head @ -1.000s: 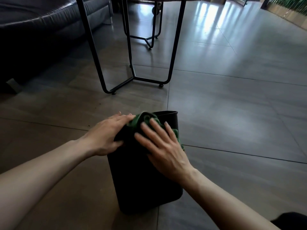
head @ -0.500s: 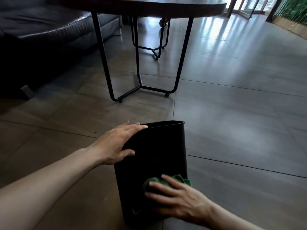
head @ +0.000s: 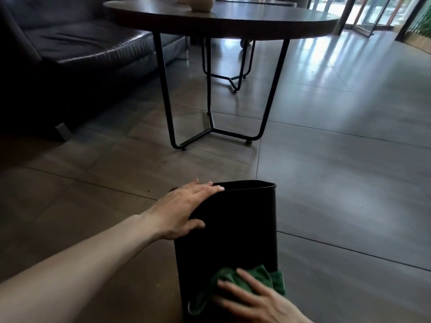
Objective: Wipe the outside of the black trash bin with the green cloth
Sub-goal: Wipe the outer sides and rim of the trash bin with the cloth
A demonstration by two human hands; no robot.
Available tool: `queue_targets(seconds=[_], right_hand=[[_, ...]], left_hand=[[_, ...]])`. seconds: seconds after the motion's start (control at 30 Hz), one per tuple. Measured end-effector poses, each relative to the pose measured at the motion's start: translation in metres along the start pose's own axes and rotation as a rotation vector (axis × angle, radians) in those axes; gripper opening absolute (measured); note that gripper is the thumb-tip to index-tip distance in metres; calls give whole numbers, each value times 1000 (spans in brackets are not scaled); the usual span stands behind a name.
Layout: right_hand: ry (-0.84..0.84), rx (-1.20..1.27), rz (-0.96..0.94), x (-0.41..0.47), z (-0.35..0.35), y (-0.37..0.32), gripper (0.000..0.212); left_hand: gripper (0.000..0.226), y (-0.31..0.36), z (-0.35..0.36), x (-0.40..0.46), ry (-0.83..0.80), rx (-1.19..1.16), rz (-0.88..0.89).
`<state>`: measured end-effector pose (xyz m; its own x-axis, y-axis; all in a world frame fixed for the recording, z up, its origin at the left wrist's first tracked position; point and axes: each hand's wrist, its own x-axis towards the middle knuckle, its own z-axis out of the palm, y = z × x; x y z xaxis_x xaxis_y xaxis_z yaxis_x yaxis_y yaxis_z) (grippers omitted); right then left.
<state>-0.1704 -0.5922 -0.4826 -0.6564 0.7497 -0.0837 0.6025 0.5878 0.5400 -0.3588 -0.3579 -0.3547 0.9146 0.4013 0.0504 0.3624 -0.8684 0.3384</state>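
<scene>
The black trash bin point(head: 233, 229) stands upright on the tiled floor, low in the middle of the head view. My left hand point(head: 184, 210) rests on its upper left edge, fingers straight over the rim and thumb against the near wall. Low on that same wall, my right hand point(head: 254, 299) presses the crumpled green cloth point(head: 261, 277) flat with spread fingers. The bin's base is cut off by the bottom of the frame.
A round dark table point(head: 221, 22) on thin black metal legs point(head: 210, 134) stands just beyond the bin, with a pale vessel point(head: 201, 3) on top. A dark leather sofa point(head: 77, 50) fills the left. Grey floor tiles point(head: 338, 171) stretch to the right.
My right hand has slid the green cloth down the bin's near wall from the rim to the lower part. My left hand stayed on the upper left edge. The view tilted upward.
</scene>
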Motion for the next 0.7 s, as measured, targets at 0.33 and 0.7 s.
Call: queue_targets(seconds=[0.33, 0.7], right_hand=[[323, 283, 393, 25, -24, 56, 41], [73, -116, -9, -2, 0, -2, 61]], left_hand=[[92, 6, -2, -3, 2, 14, -17], [93, 8, 0, -8, -11, 7, -34]])
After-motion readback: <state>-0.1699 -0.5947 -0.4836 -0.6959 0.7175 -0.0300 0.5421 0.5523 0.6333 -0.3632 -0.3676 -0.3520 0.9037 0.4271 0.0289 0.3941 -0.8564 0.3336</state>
